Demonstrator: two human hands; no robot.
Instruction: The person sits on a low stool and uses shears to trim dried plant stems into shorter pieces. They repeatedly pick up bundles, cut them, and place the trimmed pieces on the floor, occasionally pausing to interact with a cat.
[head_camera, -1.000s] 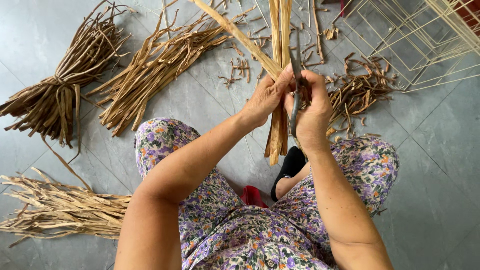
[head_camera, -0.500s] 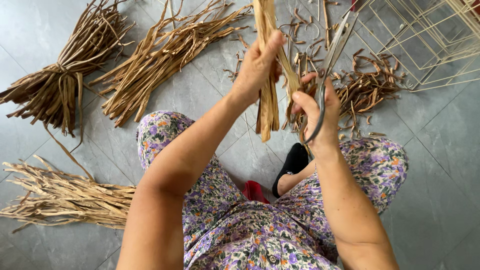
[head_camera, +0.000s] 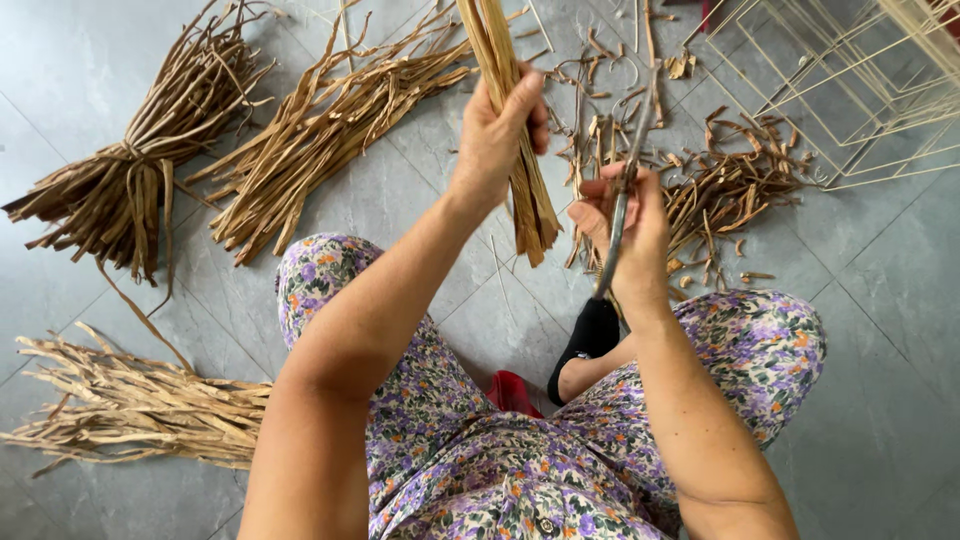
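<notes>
We see a dress (head_camera: 480, 470) with a floral pattern: purple, orange and green flowers on a pale cream ground. The sock (head_camera: 585, 345) is black, and the small thing beside it (head_camera: 512, 392) is red. The floor tiles (head_camera: 900, 380) are grey with a soft blue tone. The tied bundle of dried leaves (head_camera: 140, 180) is dark brown, the loose bundle (head_camera: 330, 125) is tan, and the pile at the left (head_camera: 130, 410) is pale straw. The wire frame (head_camera: 850, 90) is cream. The scissors (head_camera: 625, 195) are dull grey.
</notes>
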